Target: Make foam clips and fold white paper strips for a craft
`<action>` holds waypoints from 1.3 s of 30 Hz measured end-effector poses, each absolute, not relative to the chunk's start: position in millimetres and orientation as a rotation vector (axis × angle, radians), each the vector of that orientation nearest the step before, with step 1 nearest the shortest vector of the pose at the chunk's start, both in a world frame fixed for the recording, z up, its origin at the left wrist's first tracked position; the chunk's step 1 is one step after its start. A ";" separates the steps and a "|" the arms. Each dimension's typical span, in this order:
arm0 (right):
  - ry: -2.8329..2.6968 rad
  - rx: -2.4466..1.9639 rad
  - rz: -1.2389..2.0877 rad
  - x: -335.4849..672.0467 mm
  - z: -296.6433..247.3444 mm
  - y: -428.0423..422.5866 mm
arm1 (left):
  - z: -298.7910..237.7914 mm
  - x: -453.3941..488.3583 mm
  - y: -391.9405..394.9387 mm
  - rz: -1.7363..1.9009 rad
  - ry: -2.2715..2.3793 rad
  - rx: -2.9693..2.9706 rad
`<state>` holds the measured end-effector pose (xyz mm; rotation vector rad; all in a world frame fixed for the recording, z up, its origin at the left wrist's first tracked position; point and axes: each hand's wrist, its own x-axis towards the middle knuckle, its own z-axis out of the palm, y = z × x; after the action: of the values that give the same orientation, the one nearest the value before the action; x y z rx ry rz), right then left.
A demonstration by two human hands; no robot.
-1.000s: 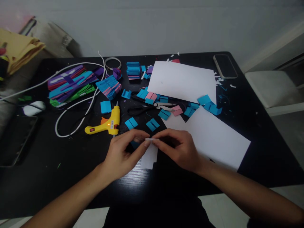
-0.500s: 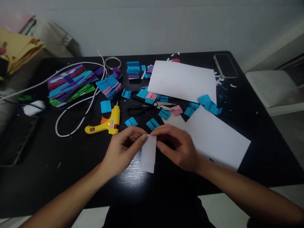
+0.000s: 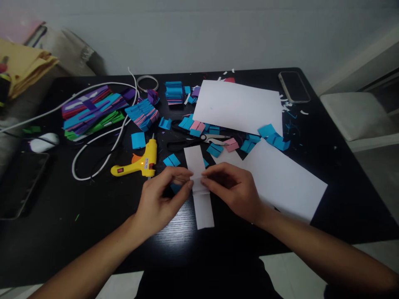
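A narrow white paper strip [image 3: 202,207] lies lengthwise on the black table [image 3: 62,216], creased across its middle. My left hand [image 3: 158,201] pinches the strip's left edge at the crease with thumb and forefinger. From the other side, my right hand [image 3: 233,189] pinches the same crease. The strip's far half [image 3: 193,160] points toward the scissors [image 3: 190,141]; its near half points toward me.
A yellow glue gun [image 3: 137,162] with its white cord lies left of my hands. Small blue and pink folded pieces [image 3: 215,149], two white sheets [image 3: 240,106], stacks of coloured paper [image 3: 90,112] and a phone [image 3: 293,86] are spread over the table. A white seat [image 3: 352,114] stands right.
The strip was folded double and held up by its fold. Now it is opened out to full length, flat on the table, with both hands at the crease.
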<state>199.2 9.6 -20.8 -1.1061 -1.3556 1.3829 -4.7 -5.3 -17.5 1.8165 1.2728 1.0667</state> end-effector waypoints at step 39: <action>-1.415 -1.066 1.324 202.7 -18.8 12.2 | -8.6 -10.0 2.5 1.163 1.153 2.019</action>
<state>202.7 12.2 -18.8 -1.0656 -1.4154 1.3240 -10.0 2.5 -8.6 2.0191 1.1532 1.1632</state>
